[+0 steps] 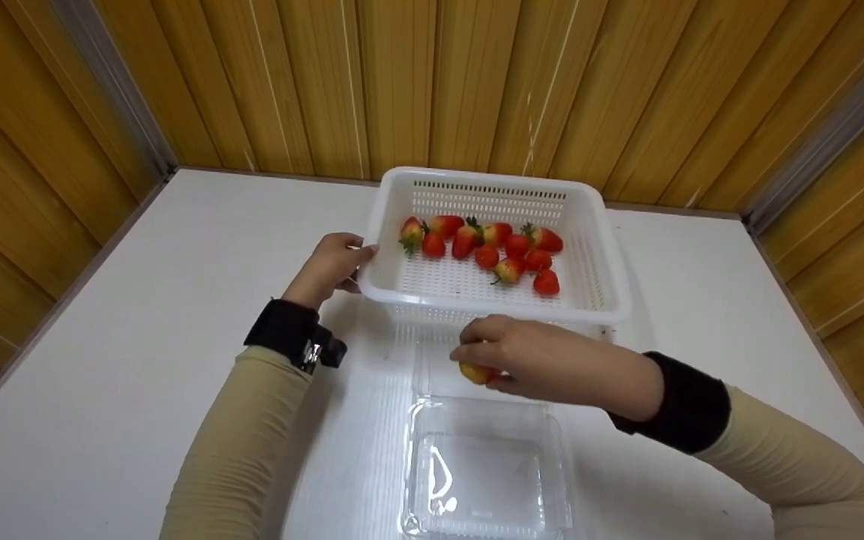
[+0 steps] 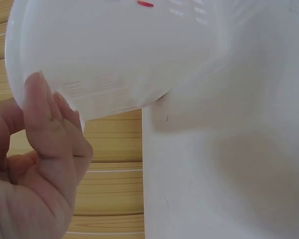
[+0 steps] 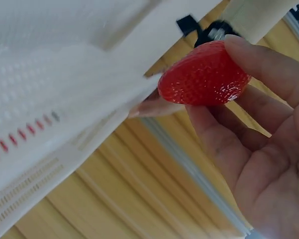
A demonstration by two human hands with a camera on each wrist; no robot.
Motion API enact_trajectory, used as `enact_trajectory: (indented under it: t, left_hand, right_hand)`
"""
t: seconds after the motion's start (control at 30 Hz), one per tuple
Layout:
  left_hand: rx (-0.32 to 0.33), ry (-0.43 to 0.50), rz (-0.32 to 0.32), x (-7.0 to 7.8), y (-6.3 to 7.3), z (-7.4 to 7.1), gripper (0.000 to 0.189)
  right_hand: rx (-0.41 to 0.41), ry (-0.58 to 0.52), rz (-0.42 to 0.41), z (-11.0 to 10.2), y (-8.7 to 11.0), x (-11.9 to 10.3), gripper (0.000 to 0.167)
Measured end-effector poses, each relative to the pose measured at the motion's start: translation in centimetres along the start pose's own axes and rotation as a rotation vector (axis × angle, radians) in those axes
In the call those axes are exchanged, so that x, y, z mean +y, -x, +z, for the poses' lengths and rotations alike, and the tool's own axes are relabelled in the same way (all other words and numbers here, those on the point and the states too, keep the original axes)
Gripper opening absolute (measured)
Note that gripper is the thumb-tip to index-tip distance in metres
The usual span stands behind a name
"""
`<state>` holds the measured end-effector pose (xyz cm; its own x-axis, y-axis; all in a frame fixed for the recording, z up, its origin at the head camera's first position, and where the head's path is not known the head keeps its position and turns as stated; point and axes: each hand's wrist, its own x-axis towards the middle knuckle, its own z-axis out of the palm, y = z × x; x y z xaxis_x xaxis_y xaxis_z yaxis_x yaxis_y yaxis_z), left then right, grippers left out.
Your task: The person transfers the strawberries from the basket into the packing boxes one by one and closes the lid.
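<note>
My right hand (image 1: pixel 533 358) pinches a strawberry (image 3: pixel 201 74) between thumb and fingertips. In the head view this hand is just in front of the basket's near rim, over the hinged far part of a clear plastic clamshell box (image 1: pixel 477 420). My left hand (image 1: pixel 331 266) grips the left rim of a white perforated basket (image 1: pixel 492 306), thumb on top and fingers beneath, as the left wrist view also shows. Several red strawberries (image 1: pixel 466 241), some with green leaves, lie in the basket, mostly toward its back and middle.
The clamshell box lies open on the white table (image 1: pixel 252 225), its near half (image 1: pixel 477 480) toward me. Yellow wood-look panels (image 1: pixel 432 82) with grey metal corner posts (image 1: pixel 124 90) enclose the table behind and at both sides.
</note>
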<state>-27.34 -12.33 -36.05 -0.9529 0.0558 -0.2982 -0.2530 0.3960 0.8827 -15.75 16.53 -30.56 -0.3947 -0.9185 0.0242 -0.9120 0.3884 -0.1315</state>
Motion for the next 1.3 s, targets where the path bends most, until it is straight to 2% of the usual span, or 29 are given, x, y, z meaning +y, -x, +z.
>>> enact_trajectory:
  t: [0.17,0.33,0.57,0.7,0.8,0.9,1.0,1.13,1.2,1.3]
  left_hand:
    - [-0.013,0.001,-0.005,0.2,-0.2,0.1,0.045]
    - [-0.021,-0.009,-0.018,0.1,-0.2,0.0,0.048]
    - [-0.005,-0.027,-0.001,-0.2,0.0,0.1,0.053]
    - [0.015,-0.082,0.001,-0.8,0.8,-0.3,0.066]
    - [0.033,-0.146,-0.004,-1.8,2.2,-0.8,0.076]
    - [0.004,-0.168,0.002,-3.3,4.4,-0.8,0.074]
    - [-0.096,-0.134,-0.012,-5.3,7.1,-0.1,0.066]
    - [-0.282,-0.049,-0.050,-7.5,10.8,2.0,0.057]
    - [-0.365,-0.005,-0.055,-8.1,12.3,3.2,0.053]
    - [-0.441,0.054,-0.054,-8.5,13.9,4.7,0.046]
  right_hand:
    - [-0.044,0.023,-0.078,1.8,1.2,-2.0,0.036]
    - [-0.107,0.036,-0.113,3.4,2.2,-3.5,0.038]
    - [-0.107,0.075,-0.148,5.1,3.1,-4.2,0.034]
    - [-0.111,0.084,-0.133,5.5,3.6,-4.2,0.034]
    - [-0.125,0.063,-0.108,5.7,3.8,-4.3,0.035]
    - [-0.123,0.061,-0.100,5.9,4.1,-4.4,0.035]
    - [-0.113,0.077,-0.108,6.2,4.3,-4.4,0.034]
    - [-0.106,0.092,-0.127,6.7,4.3,-4.4,0.033]
    - [-0.102,0.093,-0.137,7.1,4.4,-4.4,0.030]
    - [-0.077,0.112,-0.153,7.7,4.5,-4.4,0.027]
